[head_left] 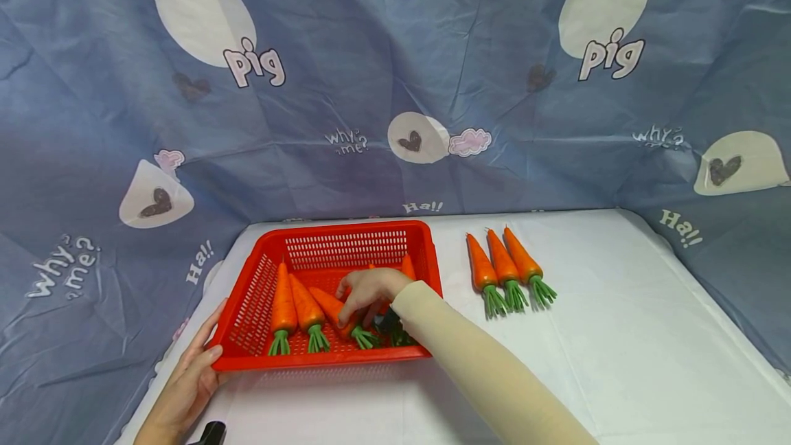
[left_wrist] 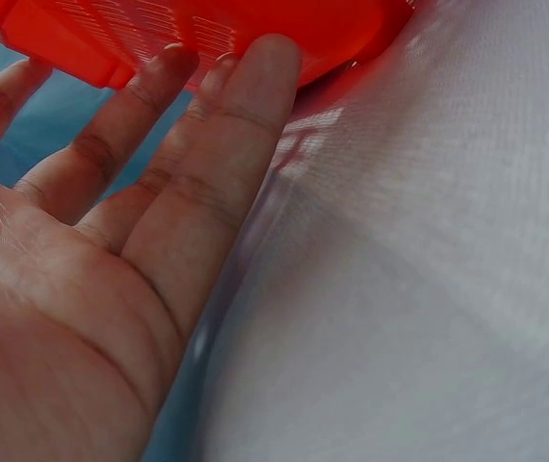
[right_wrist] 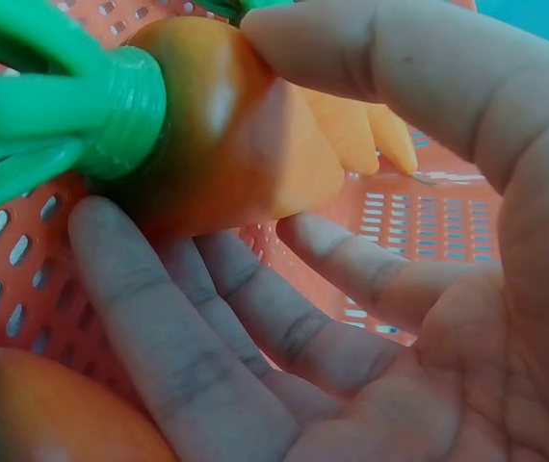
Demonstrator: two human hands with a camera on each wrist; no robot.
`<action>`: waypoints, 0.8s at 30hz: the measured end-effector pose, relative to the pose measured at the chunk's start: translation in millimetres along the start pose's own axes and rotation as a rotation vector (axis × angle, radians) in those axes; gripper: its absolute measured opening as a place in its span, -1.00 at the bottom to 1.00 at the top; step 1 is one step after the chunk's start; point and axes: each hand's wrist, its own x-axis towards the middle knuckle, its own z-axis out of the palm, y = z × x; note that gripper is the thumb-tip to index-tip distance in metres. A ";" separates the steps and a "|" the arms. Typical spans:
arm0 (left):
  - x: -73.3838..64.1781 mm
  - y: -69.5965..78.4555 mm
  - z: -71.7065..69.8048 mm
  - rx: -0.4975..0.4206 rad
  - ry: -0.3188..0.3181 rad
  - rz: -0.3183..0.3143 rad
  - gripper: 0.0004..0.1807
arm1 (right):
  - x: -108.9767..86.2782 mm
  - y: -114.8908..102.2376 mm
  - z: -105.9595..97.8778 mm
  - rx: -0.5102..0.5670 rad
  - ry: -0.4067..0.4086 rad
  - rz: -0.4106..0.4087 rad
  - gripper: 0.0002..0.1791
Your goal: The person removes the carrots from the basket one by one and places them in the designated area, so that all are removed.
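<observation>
Though partly hidden, perhaps five carrots in a basket.

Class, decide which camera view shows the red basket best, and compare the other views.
The head view: it frames the red basket most fully, though carrots, the right hand and sleeve hide parts. The left wrist view catches only an outer portion beyond the left hand; the right wrist view, only slotted portions behind carrots.
</observation>
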 end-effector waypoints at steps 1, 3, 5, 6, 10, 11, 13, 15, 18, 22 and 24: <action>0.0 -0.2 -0.2 0.000 0.003 -0.001 -0.30 | -0.3 0.0 0.1 -0.002 0.002 -0.001 -0.44; 0.1 -0.5 -0.2 0.002 0.012 -0.006 -0.30 | -0.7 -0.1 0.3 -0.005 0.004 -0.004 -0.44; 0.3 -0.5 -0.3 0.002 0.013 -0.009 -0.30 | -1.2 0.0 0.4 -0.005 0.008 -0.008 -0.45; 0.4 -0.7 -0.4 0.002 0.013 -0.010 -0.30 | -1.4 0.1 0.4 -0.004 0.010 -0.010 -0.45; 0.4 -1.4 -0.9 -0.005 0.006 -0.007 -0.30 | -1.5 0.9 0.1 0.004 0.017 -0.016 -0.47; 0.2 -1.7 -1.1 -0.006 0.005 -0.006 -0.30 | -1.4 1.0 0.0 0.006 0.018 -0.019 -0.47; 0.0 -2.0 -1.2 -0.007 0.007 -0.005 -0.30 | -1.3 1.2 -0.4 0.011 0.019 -0.025 -0.48; -0.1 -2.0 -1.2 -0.005 0.009 -0.005 -0.30 | -1.1 1.5 -0.8 0.015 0.019 -0.032 -0.48; -0.2 -1.9 -0.9 -0.004 0.010 -0.005 -0.31 | -1.9 1.4 -1.2 0.027 0.021 -0.039 -0.48; 0.0 -1.5 -1.1 -0.023 -0.006 0.008 -0.31 | -3.1 0.6 -1.3 0.041 0.034 -0.043 -0.46; 0.2 -1.0 -1.5 -0.036 -0.015 0.015 -0.31 | -3.5 0.0 -1.4 0.044 0.041 -0.043 -0.45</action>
